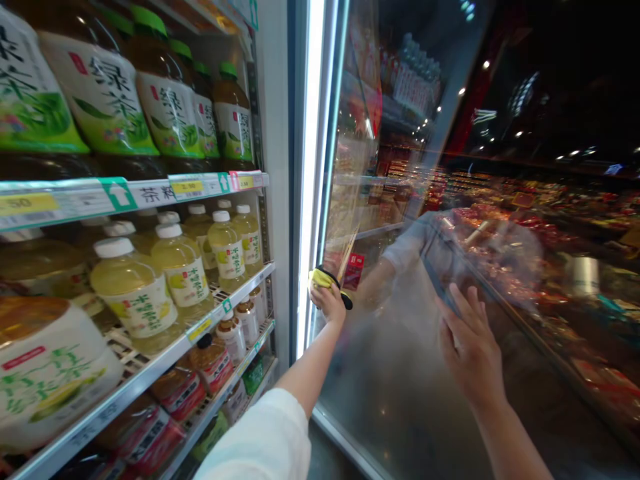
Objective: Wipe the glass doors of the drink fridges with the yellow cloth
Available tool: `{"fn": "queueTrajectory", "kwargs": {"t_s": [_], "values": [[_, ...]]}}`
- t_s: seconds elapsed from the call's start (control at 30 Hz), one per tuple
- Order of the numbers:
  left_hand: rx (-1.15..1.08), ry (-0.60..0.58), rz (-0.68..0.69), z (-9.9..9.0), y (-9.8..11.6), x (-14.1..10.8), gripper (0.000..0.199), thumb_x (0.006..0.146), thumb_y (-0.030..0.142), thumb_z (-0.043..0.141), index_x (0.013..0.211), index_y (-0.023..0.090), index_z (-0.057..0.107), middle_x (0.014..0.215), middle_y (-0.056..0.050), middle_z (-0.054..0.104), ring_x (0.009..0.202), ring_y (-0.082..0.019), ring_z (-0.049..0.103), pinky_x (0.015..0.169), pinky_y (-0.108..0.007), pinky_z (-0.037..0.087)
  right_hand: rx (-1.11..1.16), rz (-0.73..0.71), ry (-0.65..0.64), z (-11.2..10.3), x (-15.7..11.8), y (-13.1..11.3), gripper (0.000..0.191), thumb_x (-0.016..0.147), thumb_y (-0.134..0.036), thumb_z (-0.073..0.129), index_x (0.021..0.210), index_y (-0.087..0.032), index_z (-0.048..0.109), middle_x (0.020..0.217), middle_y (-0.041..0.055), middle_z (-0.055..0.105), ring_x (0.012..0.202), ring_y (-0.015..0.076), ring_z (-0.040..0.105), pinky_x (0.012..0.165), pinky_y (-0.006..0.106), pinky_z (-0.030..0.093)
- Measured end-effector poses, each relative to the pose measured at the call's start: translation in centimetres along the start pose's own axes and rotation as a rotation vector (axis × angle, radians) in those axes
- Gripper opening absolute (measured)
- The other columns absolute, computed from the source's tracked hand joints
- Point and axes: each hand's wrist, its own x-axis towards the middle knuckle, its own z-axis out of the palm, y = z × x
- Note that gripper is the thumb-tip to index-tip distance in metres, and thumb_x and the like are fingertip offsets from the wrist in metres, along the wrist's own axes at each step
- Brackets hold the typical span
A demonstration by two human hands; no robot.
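My left hand is closed on a yellow and black cloth, held at the bright light strip along the inner edge of the glass door. To the right, my right hand is open, its fingers stretched upward and slightly blurred, with nothing in it. It is in front of the glass; whether the palm touches the pane I cannot tell. A faint reflection of a sleeve and arm shows in the door. A small red label is just right of the cloth.
On my left, shelves hold green tea bottles, pale yellow drink bottles and red-labelled bottles. A shelf edge juts out near my left arm. Beyond the door are blurred displays of packaged goods.
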Motion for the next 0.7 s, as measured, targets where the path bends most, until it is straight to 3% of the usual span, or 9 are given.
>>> {"fn": "queueTrajectory", "kwargs": {"t_s": [0.07,0.13,0.27,0.37,0.47,0.57,0.7], "values": [[0.016,0.044,-0.063,0.2,-0.2,-0.6,0.040,0.100,0.036,0.047,0.131,0.012,0.055,0.140,-0.022,0.052,0.129,-0.034,0.053,0.104,-0.060,0.045,0.006,-0.016,0.002,0.2,0.5,-0.3,0.050,0.095,-0.009,0.050,0.142,-0.025,0.054,0.157,0.0088,0.043,0.148,0.0329,0.033,0.117,0.060,0.038],[0.016,0.072,-0.059,-0.1,0.2,0.6,0.038,0.097,0.038,0.057,0.128,0.016,0.057,0.131,-0.014,0.059,0.116,-0.027,0.061,0.096,-0.051,0.052,0.025,-0.034,0.021,0.5,1.2,-0.6,0.051,0.095,-0.009,0.050,0.143,-0.025,0.053,0.156,0.0092,0.044,0.148,0.0322,0.033,0.117,0.059,0.038],[-0.023,0.053,0.169,-3.2,1.9,6.2,0.025,0.097,0.023,0.047,0.115,0.017,0.064,0.109,-0.012,0.066,0.102,-0.024,0.064,0.089,-0.044,0.055,0.053,-0.074,0.042,2.1,2.5,-1.7,0.051,0.096,-0.009,0.046,0.144,-0.024,0.051,0.156,0.0103,0.044,0.149,0.0309,0.030,0.116,0.058,0.039],[-0.043,-0.008,0.433,-6.6,3.8,11.5,0.033,0.092,0.017,0.047,0.121,0.020,0.064,0.119,-0.012,0.066,0.116,-0.025,0.060,0.102,-0.044,0.049,0.008,-0.106,-0.032,3.6,3.3,-3.1,0.050,0.095,-0.008,0.044,0.141,-0.022,0.054,0.156,0.0101,0.044,0.151,0.0297,0.026,0.118,0.058,0.036],[-0.036,-0.063,0.604,-8.5,5.9,16.1,0.040,0.092,0.018,0.047,0.129,0.021,0.061,0.147,-0.011,0.053,0.143,-0.025,0.040,0.119,-0.046,0.032,-0.094,-0.066,-0.142,4.8,4.0,-4.6,0.050,0.093,-0.008,0.046,0.140,-0.023,0.056,0.159,0.0098,0.041,0.152,0.0297,0.025,0.120,0.060,0.030],[0.007,-0.143,0.740,-7.7,6.5,18.6,0.045,0.094,0.022,0.046,0.139,0.021,0.056,0.159,-0.009,0.041,0.154,-0.024,0.020,0.125,-0.047,0.019,-0.193,0.066,-0.217,5.4,4.4,-5.5,0.049,0.094,-0.013,0.051,0.142,-0.023,0.054,0.161,0.0112,0.037,0.152,0.0348,0.024,0.117,0.068,0.025],[0.050,-0.211,0.733,-5.2,3.1,17.1,0.049,0.097,0.026,0.043,0.145,0.019,0.050,0.160,-0.010,0.039,0.155,-0.024,0.017,0.126,-0.049,0.014,-0.238,0.101,-0.293,5.7,3.9,-5.0,0.051,0.093,-0.015,0.052,0.143,-0.022,0.052,0.162,0.0112,0.033,0.152,0.0359,0.024,0.117,0.070,0.023]]}}
